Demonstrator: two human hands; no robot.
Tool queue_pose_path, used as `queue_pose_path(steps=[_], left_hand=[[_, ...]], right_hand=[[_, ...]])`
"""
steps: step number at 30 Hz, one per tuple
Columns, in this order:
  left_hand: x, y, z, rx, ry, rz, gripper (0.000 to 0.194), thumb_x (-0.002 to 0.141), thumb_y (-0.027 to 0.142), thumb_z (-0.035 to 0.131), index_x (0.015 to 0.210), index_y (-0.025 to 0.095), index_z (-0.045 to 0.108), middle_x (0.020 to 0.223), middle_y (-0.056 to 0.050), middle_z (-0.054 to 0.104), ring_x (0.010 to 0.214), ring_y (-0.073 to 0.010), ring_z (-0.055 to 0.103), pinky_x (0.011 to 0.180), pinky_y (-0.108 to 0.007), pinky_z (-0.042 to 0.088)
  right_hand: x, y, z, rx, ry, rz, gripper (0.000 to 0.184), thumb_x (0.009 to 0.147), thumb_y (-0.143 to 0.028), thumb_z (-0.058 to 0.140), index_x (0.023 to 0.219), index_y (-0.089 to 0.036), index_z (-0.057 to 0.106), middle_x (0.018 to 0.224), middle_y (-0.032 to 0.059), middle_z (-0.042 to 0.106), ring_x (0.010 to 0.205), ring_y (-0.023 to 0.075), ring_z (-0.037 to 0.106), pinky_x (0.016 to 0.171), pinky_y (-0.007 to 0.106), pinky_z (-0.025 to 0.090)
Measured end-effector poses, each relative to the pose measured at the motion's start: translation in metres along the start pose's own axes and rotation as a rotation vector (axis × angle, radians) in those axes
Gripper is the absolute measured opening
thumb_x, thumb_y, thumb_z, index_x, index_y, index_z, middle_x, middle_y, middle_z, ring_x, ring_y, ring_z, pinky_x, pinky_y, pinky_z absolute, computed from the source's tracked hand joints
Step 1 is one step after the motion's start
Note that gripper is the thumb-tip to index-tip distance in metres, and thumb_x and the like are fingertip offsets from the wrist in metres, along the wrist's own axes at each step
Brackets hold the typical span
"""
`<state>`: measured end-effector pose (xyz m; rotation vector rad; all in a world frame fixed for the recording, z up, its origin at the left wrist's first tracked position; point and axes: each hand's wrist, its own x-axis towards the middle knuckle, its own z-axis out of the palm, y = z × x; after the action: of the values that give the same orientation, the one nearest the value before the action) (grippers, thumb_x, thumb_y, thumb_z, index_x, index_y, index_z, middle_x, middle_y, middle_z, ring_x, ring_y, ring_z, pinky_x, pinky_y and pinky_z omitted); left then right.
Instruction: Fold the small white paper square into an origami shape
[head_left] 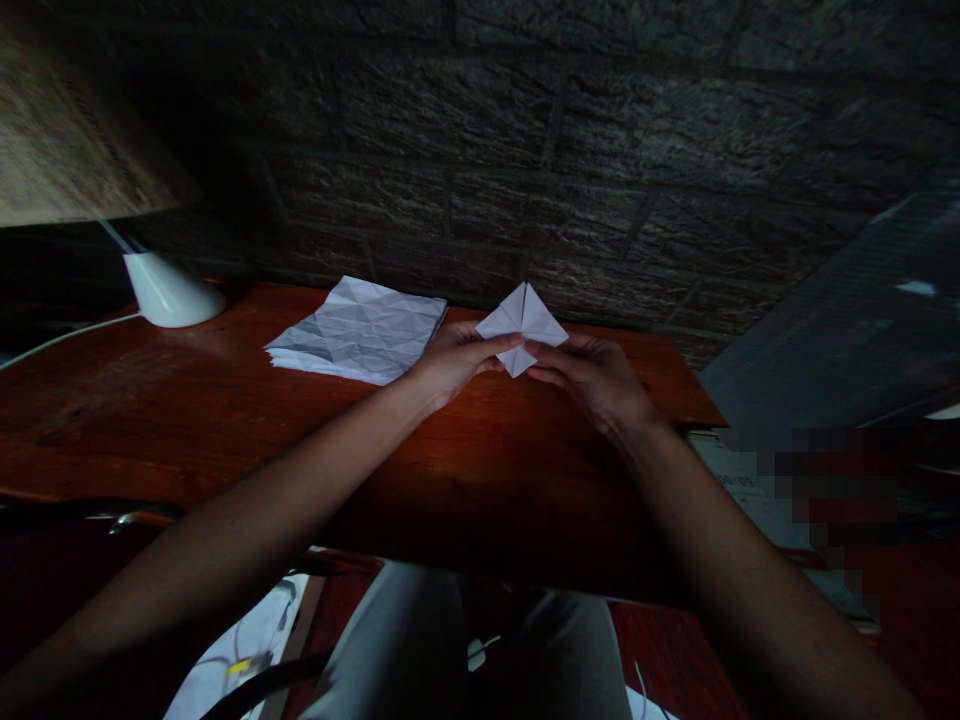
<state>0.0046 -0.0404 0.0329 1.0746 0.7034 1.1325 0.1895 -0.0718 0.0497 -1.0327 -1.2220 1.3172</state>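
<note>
Both hands hold a small folded sheet of white paper [524,312] above the far side of the table. It is a diamond shape with a split running down from its top corner. My left hand [452,362] grips its left side, thumb lying on the front face and fingers behind. On the right side my right hand [596,375] pinches it the same way, its thumb close to the other. To the left of my left hand lies a stack of creased white paper sheets [360,325], with fold lines all over the top one.
The brown wooden table [225,425] meets a dark brick wall [495,150]. A lamp with a white base [171,292] and a large shade [75,130] stands at the left, its cord [71,338] trailing leftward. A grey panel [840,310] stands beyond the right edge.
</note>
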Motion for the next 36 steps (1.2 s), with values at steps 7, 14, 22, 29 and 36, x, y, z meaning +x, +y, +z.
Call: queue_pose_path(steps=[7,14,22,29,36], left_hand=[[0.0010,-0.0008,-0.0012,-0.014,-0.017,-0.011,0.023,0.070,0.029,0.093,0.083,0.013,0.083,0.088,-0.008,0.081,0.076,-0.0152,0.069,0.073,-0.031,0.052],[0.0015,-0.0004,-0.0033,-0.026,-0.024,-0.055,0.027,0.067,0.025,0.095,0.088,0.013,0.084,0.094,-0.009,0.082,0.085,-0.0168,0.071,0.082,-0.033,0.054],[-0.0007,0.0019,-0.0002,-0.052,0.009,-0.058,0.023,0.069,0.024,0.094,0.088,0.014,0.084,0.096,-0.008,0.082,0.086,-0.0157,0.072,0.082,-0.030,0.053],[0.0001,0.0026,0.0003,-0.063,0.030,-0.029,0.026,0.066,0.025,0.094,0.088,0.015,0.083,0.092,-0.006,0.082,0.083,-0.0148,0.071,0.080,-0.029,0.053],[-0.0018,0.0034,0.0043,-0.092,0.065,-0.054,0.023,0.066,0.022,0.092,0.084,0.013,0.082,0.090,-0.008,0.082,0.082,-0.0158,0.072,0.080,-0.029,0.055]], right_hand=[[0.0016,0.0031,0.0023,-0.029,-0.011,-0.037,0.037,0.060,-0.047,0.101,0.081,-0.022,0.085,0.090,0.0036,0.084,0.083,0.0183,0.079,0.095,0.040,0.067],[0.0007,0.0017,0.0036,-0.054,0.010,-0.077,0.039,0.059,-0.049,0.101,0.082,-0.022,0.085,0.088,0.0036,0.084,0.081,0.0185,0.078,0.089,0.039,0.069],[-0.0015,-0.0003,0.0036,-0.043,0.015,-0.078,0.038,0.060,-0.049,0.101,0.079,-0.022,0.083,0.086,0.0035,0.083,0.080,0.0188,0.079,0.087,0.038,0.069],[-0.0030,-0.0032,0.0052,-0.052,0.001,-0.077,0.037,0.059,-0.049,0.102,0.078,-0.023,0.083,0.080,0.0021,0.082,0.074,0.0161,0.077,0.083,0.035,0.068],[-0.0042,-0.0019,0.0096,-0.101,0.002,-0.133,0.037,0.063,-0.052,0.099,0.071,-0.022,0.079,0.074,0.0020,0.079,0.070,0.0150,0.075,0.083,0.035,0.068]])
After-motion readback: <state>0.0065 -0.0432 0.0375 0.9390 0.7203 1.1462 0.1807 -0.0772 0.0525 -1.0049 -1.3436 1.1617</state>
